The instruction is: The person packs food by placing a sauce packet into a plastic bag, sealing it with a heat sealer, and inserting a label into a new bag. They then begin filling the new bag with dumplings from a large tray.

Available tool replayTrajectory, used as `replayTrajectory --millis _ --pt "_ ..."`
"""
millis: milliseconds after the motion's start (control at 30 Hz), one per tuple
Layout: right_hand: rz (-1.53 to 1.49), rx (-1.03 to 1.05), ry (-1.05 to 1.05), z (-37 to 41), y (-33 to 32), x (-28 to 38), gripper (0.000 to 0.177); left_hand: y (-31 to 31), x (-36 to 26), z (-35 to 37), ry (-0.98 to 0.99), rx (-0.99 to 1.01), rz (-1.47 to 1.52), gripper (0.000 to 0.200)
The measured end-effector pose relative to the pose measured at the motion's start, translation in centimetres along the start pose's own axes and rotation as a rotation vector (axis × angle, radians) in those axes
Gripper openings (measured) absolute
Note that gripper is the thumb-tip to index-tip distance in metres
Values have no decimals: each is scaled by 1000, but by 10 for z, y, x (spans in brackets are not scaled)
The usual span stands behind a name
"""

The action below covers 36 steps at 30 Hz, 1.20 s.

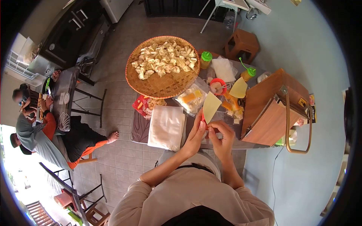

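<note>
In front of my body, my left hand (195,136) is closed around the lower end of a pale yellow sheet (212,107), with something red at its base. Close on the right, my right hand (221,137) has its fingers pinched together near that lower end; what they hold, if anything, is too small to tell. Beyond the hands lie a clear plastic bag with yellow pieces (190,97), a red bowl (218,87) and another yellow sheet (238,88). A stack of clear plastic bags (166,127) lies left of my hands.
A round woven tray (163,86) of folded pieces stands at the table's far left. Green-capped bottles (206,60) stand behind the bowl. A wooden box (269,109) with a metal handle is on the right. Two people sit at another table (64,86) far left.
</note>
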State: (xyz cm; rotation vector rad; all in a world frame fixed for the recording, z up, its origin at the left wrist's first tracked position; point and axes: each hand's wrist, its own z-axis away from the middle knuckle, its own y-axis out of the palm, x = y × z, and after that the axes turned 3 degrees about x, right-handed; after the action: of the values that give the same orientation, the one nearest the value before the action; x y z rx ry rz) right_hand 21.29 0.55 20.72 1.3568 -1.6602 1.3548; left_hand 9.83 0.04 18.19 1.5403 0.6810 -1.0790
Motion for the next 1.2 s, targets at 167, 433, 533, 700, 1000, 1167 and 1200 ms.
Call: replayTrajectory --millis 167,433,533,700,1000,1167,1200 --pt "-124 98 68 -7 9 3 5 -14 5 5 -41 -15 78 56" --pt "-87 154 18 -18 21 -3 3 -32 6 4 -158 146 327 57" --pt "-20 134 -45 -19 22 -4 4 -25 0 5 -84 70 373 58" --pt "-59 139 -20 -19 28 -13 10 -44 0 9 77 -71 -558 58" --pt "-218 260 141 -18 72 -53 3 -71 1 31 281 -617 -740 19" --pt "-512 267 347 -18 107 -73 2 -97 12 44 24 -657 -394 17" --pt "-512 264 348 -19 111 -75 2 -102 12 46 22 -655 -394 17"
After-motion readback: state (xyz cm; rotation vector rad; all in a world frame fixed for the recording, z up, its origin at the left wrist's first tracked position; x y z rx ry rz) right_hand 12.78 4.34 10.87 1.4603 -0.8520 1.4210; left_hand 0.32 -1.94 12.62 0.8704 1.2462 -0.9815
